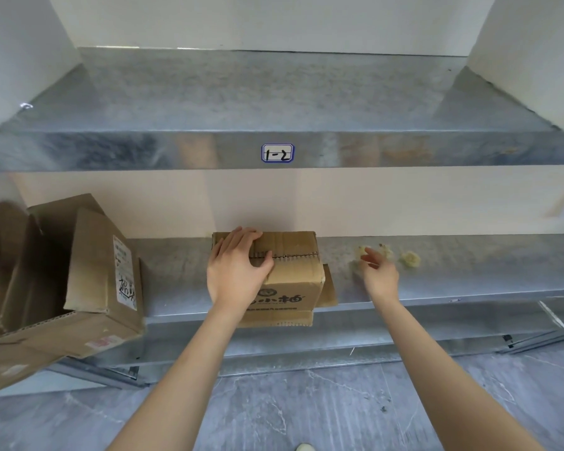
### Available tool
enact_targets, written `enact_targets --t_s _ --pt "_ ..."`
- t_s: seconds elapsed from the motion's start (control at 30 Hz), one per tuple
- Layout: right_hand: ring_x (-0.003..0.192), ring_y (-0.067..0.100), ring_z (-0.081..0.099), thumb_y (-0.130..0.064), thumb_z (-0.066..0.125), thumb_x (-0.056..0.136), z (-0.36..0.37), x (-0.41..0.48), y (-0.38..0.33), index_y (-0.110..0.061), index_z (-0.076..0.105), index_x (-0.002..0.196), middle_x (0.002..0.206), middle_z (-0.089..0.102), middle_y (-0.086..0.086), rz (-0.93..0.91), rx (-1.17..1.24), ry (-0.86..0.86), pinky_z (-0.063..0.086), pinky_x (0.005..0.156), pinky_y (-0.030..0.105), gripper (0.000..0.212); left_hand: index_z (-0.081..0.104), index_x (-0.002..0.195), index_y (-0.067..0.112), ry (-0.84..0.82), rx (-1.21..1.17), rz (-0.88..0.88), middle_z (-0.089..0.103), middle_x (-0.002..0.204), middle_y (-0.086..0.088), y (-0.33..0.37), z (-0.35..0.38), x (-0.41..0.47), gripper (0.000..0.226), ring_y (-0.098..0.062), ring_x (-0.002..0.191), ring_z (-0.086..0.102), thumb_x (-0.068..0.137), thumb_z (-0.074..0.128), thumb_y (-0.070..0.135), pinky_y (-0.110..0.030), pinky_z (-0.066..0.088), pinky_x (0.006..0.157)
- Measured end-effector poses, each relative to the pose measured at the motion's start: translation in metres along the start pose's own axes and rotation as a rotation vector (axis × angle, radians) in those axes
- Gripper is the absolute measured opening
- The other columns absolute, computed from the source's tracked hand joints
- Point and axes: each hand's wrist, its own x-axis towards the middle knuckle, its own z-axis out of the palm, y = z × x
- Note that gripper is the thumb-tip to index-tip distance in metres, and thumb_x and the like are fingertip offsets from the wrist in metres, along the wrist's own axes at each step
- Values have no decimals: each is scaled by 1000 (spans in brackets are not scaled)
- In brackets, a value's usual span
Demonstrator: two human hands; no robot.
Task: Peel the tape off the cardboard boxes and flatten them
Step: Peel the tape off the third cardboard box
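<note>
Galvanised metal shelving fills my view. On the lower shelf [469, 275], roughly in the middle and close to the back wall, sits the small cardboard box [293, 284] I am working on. Its top flaps meet in a seam [298, 256] whose ragged edges look bare, so I judge the tape on top is off; the underside is hidden from me. A side flap [329, 288] sticks out on the box's right.

My left hand [238, 268] lies flat on the top, fingers stretched toward the far edge and thumb along the seam, pressing rather than clasping. My right hand [379, 271] hovers over the shelf well apart from the box. Its fingers are loosely spread and hold nothing I can make out, though it is blurred. Just beyond it lie crumpled wads of tape [410, 259].

Flattening looks like the step in hand. To do it well I would bring the right hand to the seam and lift the flaps while the left steadies the box. I would then check the bottom for tape before pushing, since a taped base would likely buckle instead of folding. After that I would press opposite corners together along the creases.

Farther left, a larger open box [101, 271] with a white label hangs over the shelf front. A tag reading 1-2 [277, 153] marks the upper shelf, and grey marbled floor [306, 405] lies below.
</note>
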Motion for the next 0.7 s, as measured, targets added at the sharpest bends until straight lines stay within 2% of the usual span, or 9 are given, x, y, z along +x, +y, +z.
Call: enact_targets --t_s 0.2,0.33,0.4,0.53,0.63,0.7 --pt "107 22 60 -9 50 90 -6 4 2 -21 61 115 103 67 -3 10 -14 16 46 89 31 29 68 114 24 -11 2 -5 66 121 12 -1 0 0 34 -13 127 54 83 68 37 -31 39 104" --pt "96 19 58 -12 50 92 -8 3 1 -17 67 112 112 67 3 9 -43 -13 40 79 27 26 67 115 25 -16 6 -4 66 122 11 0 -1 0 34 -13 128 54 84 67 38 -33 40 105" --pt "96 19 57 -13 49 94 -9 3 2 -15 67 116 117 67 6 24 -56 -29 40 80 27 28 67 115 24 -15 7 -1 66 121 11 0 -1 -1 34 -13 127 54 84 67 38 -33 39 105" --pt "118 27 56 -17 49 96 -9 3 6 -14 61 129 129 62 8 61 -81 -63 42 93 30 35 67 115 25 -15 10 2 66 122 11 0 -1 -2 34 -13 127 54 84 67 38 -33 39 105" --pt "118 31 55 -21 50 96 -9 1 8 -15 56 136 131 60 11 81 -114 -78 44 98 38 40 66 116 25 -19 13 2 65 123 11 0 -2 -2 34 -13 128 53 85 67 39 -34 40 106" --pt "119 30 54 -24 49 97 -10 -1 9 -15 55 137 131 59 12 93 -123 -82 42 97 36 41 66 116 25 -18 13 5 65 123 11 0 -2 -1 34 -13 128 53 85 66 39 -35 39 106"
